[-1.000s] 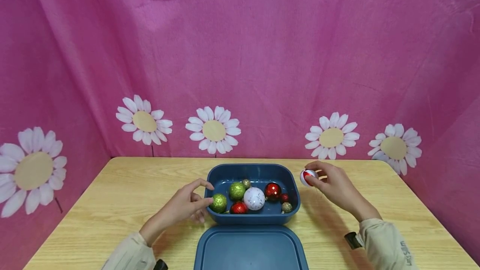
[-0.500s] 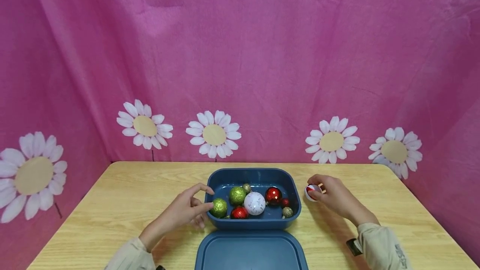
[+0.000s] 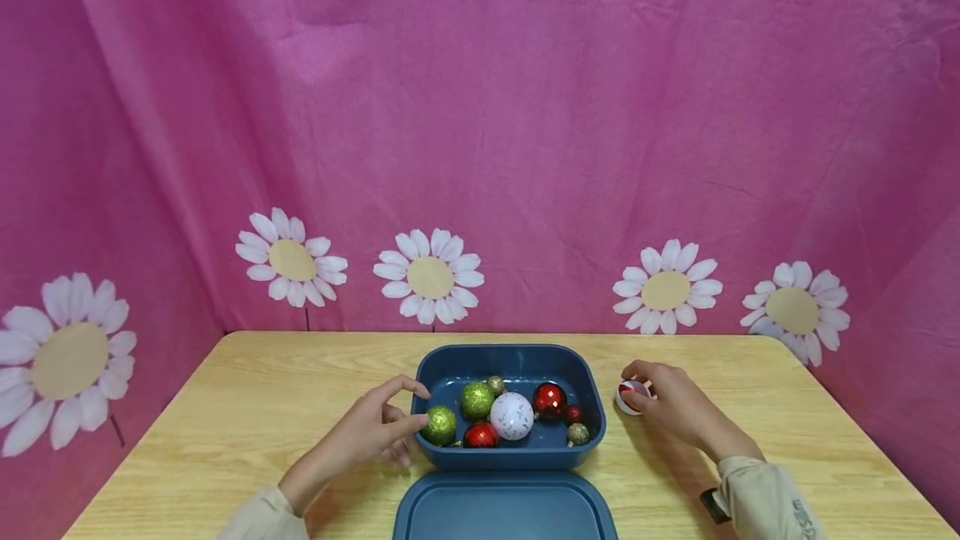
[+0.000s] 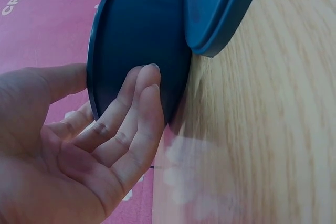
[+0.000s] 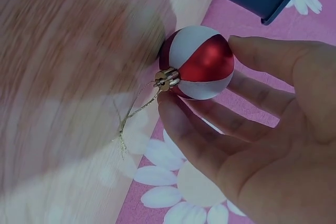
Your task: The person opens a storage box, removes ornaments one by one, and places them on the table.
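My left hand (image 3: 371,427) is at the left end of a blue rectangular box (image 3: 517,458), thumb and forefinger over the rim and the other fingers against the outer wall. Inside lie two green glitter baubles (image 3: 477,400), a large white speckled bauble (image 3: 512,416), red baubles (image 3: 550,400) and small gold ones (image 3: 577,434). To the right of the box, my right hand (image 3: 675,407) holds a red-and-white striped bauble (image 5: 205,61) between thumb and fingers, low at the tabletop. Its gold cap and string (image 5: 137,109) show in the right wrist view.
A blue lid (image 3: 506,511) lies flat right in front of the box. The wooden table (image 3: 300,365) ends at a pink cloth backdrop (image 3: 480,148) printed with white daisies, which also hangs at both sides.
My right hand has lowered the striped bauble to the tabletop, moving slightly right. My left hand stays at the box. The head view has tipped up a little.
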